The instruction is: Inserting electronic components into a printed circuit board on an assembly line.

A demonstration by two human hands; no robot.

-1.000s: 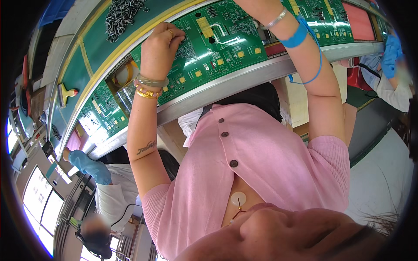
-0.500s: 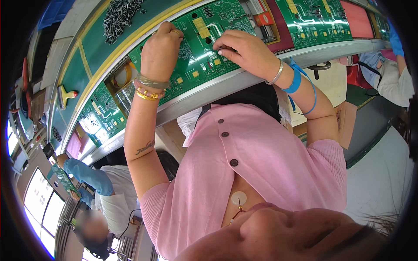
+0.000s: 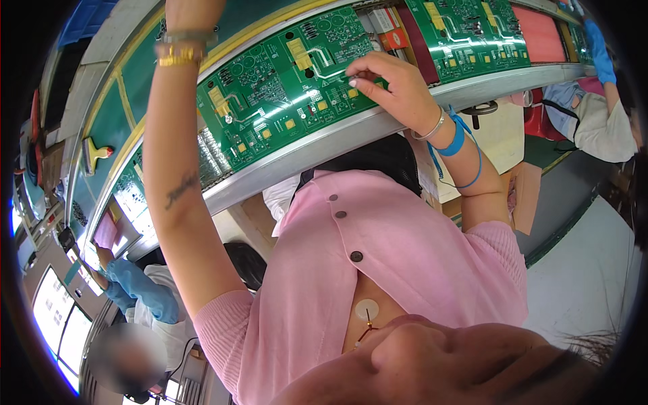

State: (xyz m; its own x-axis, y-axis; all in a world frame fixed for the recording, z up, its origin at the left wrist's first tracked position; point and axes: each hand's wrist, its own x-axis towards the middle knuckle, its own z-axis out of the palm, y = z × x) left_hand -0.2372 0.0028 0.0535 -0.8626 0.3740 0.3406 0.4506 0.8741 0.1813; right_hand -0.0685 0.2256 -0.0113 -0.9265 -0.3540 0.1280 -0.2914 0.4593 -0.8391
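Note:
In front of me, a green circuit board (image 3: 273, 145) with yellow patches and small mounted parts lies along the metal-edged bench. My right hand (image 3: 395, 88) is over its right part, thumb and index finger pinched close together. Anything between those fingertips is too small to make out. My left hand (image 3: 194, 15) reaches beyond the board to the far green strip, and the picture's upper edge cuts off its fingers. It covers most of a pile of small dark leaded parts there. Bangles circle my left wrist, and a blue strap with a cord is around my right.
Another green board (image 3: 469, 40) and a pink sheet (image 3: 540, 34) lie to the right. Between the boards sits a box (image 3: 391, 37). A yellow-handled brush (image 3: 96, 155) rests at far left. A metal rail (image 3: 304, 150) edges the bench. People work at left (image 3: 145, 290) and right (image 3: 587, 115).
My left hand has left the board and moved up and left to the parts pile. My right hand has shifted slightly right over the board. The whole view has drifted a little.

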